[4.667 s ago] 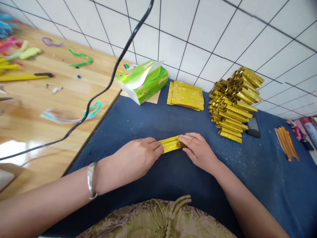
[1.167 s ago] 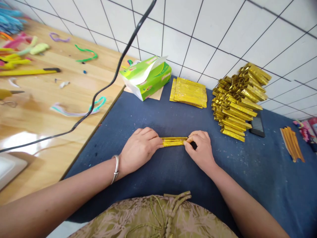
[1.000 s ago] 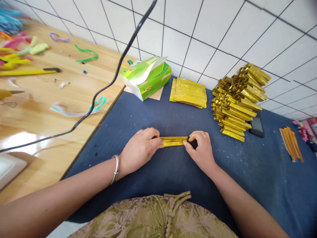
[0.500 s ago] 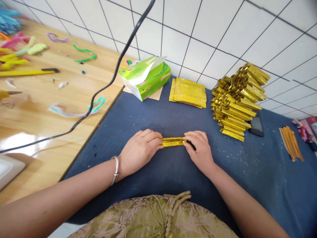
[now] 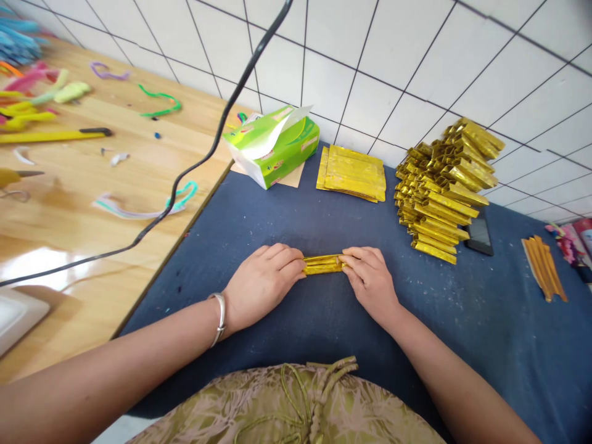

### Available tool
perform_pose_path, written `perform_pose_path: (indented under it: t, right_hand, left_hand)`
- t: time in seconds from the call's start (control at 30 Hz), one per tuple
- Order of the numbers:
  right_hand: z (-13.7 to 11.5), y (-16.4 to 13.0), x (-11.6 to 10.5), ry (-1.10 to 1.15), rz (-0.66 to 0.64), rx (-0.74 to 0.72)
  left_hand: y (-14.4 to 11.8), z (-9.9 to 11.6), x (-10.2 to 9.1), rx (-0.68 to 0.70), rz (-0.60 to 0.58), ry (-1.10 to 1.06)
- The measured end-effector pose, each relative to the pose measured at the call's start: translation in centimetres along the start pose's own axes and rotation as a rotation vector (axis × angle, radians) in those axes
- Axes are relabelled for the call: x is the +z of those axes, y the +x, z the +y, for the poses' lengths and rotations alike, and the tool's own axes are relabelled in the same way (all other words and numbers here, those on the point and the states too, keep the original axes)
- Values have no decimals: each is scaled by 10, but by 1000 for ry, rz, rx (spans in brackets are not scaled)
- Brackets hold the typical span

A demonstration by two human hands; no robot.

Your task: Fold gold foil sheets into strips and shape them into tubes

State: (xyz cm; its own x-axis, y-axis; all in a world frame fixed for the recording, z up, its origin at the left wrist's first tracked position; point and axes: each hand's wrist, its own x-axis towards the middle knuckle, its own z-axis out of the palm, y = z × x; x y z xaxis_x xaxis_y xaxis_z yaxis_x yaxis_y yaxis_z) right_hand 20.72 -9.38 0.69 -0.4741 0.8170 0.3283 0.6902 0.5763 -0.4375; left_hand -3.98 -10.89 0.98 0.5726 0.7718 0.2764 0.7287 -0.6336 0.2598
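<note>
A narrow folded strip of gold foil paper (image 5: 322, 265) lies on the dark blue cloth between my hands, with creases running along its length. My left hand (image 5: 268, 277) is closed on its left end, fingertips pressed over the edge. At the right end, the thumb and fingers of my right hand (image 5: 371, 277) pinch the paper. Farther back is a flat stack of gold foil sheets (image 5: 354, 174). To its right rises a large pile of folded gold foil strips (image 5: 439, 191).
A green tissue box (image 5: 277, 148) stands behind my left hand. A black cable (image 5: 203, 159) crosses the view above the wooden table (image 5: 115, 234), where pipe cleaners and a hot glue gun nozzle lie. A phone (image 5: 481, 234) sits beside the pile; brown strips (image 5: 544, 268) lie far right.
My right thumb and fingers have drawn closer together on the right end of the gold foil paper, whose folds look more pressed together. My left hand stays nearly in place.
</note>
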Motion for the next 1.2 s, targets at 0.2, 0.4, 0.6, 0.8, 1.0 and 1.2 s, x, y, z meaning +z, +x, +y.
perform_pose_path:
  t: [0.2,0.4,0.6,0.8,1.0,1.2]
  right_hand:
    - [3,-1,1,-11,5,-15]
    - [4,2,-2,56,-4,19]
    - [4,4,-4,114,16,32]
    - [7,4,-4,86,-20,-33]
    - [10,2,-4,19,-48,-60]
    - [15,2,-5,-39,-63,-92]
  left_hand:
    - [0,-1,0,-29,-11,-8]
    - [0,-2,-2,36,-6,2]
    - [-1,-4,-2,49,-15,-20]
    - [-3,-5,0,64,-27,-24]
    - [-1,-3,0,72,-6,-1]
    - [-2,-4,-4,149,-23,92]
